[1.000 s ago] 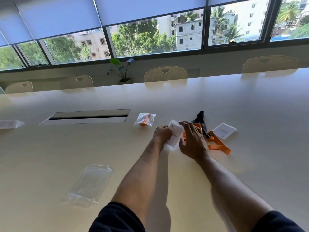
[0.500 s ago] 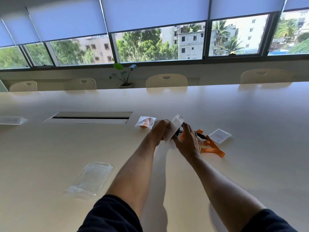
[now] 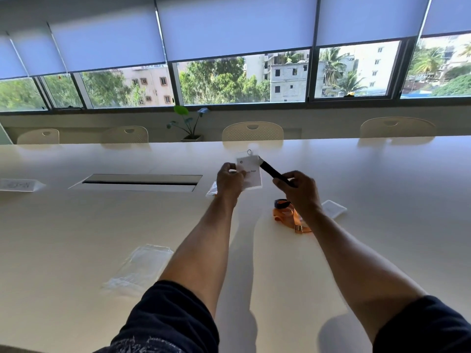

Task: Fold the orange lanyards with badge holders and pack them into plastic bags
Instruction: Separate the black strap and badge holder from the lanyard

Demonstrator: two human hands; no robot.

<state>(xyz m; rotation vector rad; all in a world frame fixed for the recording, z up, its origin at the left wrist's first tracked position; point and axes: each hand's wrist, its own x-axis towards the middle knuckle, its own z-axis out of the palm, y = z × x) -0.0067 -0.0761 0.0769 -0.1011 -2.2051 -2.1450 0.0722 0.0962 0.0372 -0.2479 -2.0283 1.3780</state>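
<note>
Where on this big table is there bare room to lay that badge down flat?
Widest free patch: between the empty plastic bag and the left forearm, and the table right of the loose badge card. Also the stretch between the cable slot and that bag. Crowded: around the orange lanyard, beneath the right hand.

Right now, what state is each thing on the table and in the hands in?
Badge holder: lifted off the table, pinched by the left hand.
Black strap end: taut, held in the right hand.
Orange lanyard: loose heap on the table, unfolded.
Empty plastic bag: flat, unfilled.
Second badge card: lying flat.
Packed bag: mostly hidden behind the left hand.
</note>
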